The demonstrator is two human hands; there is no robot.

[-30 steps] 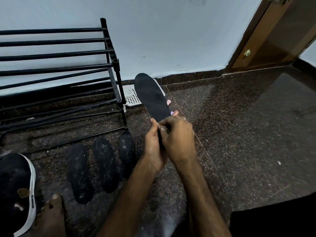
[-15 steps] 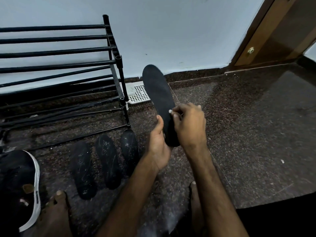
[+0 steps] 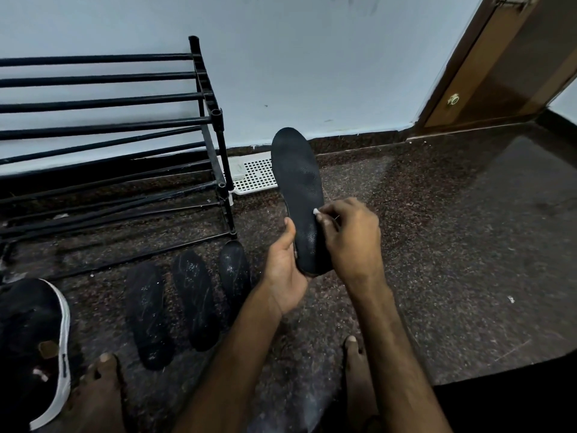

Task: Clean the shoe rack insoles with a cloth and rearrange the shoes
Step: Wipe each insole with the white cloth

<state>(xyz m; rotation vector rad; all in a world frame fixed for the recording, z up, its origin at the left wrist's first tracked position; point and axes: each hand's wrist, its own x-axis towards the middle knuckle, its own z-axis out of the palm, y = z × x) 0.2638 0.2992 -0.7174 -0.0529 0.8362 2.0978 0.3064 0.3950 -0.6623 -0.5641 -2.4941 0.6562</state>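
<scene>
Insole [image 3: 299, 182], judged light and floppy, clamped at heel in fingers of left hand [image 3: 285, 276], white cloth [image 3: 316, 211] pinched by right hand [image 3: 349, 235] fingers.

Dim, cool indoor light. Wall [image 3: 312, 73] beyond both hands evenly lit; floor [image 3: 452, 245] right of the right hand [image 3: 351, 242] shows soft sheen. Weave of insole [image 3: 299, 182] held in left hand [image 3: 284, 276] resolves sharply; cloth [image 3: 315, 211] pinched in right hand is a tiny bright blur. Rack [image 3: 103, 102] bars left of left hand bow. Black, detail-less patch behind right forearm.
</scene>
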